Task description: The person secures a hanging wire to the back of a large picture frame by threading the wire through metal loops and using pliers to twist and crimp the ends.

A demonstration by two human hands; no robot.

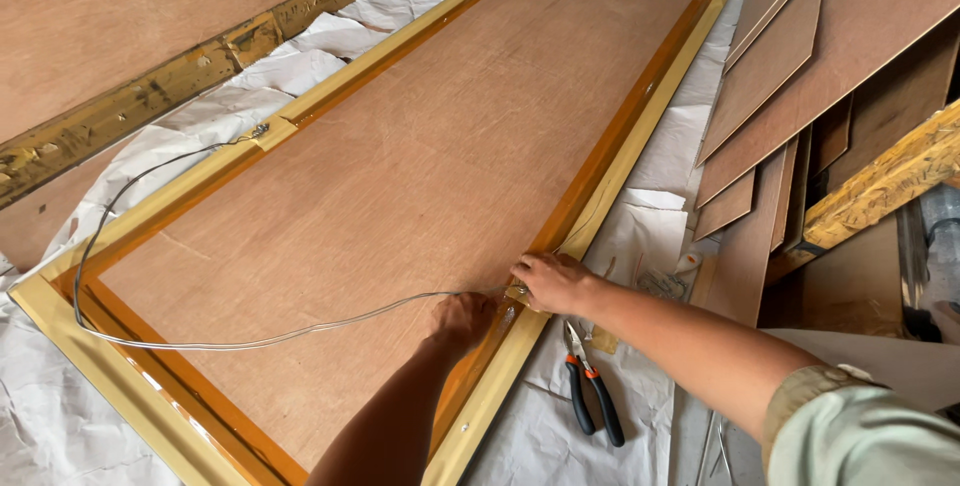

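Both hands meet at the right rail of the gold frame (610, 181): the left hand (462, 318) is closed on the grey wire (250, 342), which trails leftward across the plywood backing (400, 176), while the right hand (552, 281) pinches the wire's end against the rail.

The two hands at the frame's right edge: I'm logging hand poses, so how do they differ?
The left hand is curled into a fist around the grey wire, over the brown backing board. The right hand lies flatter, fingers pressing at the gold frame rail. The right arm shows a sleeve; the left arm is bare. Both meet at the wire's end.
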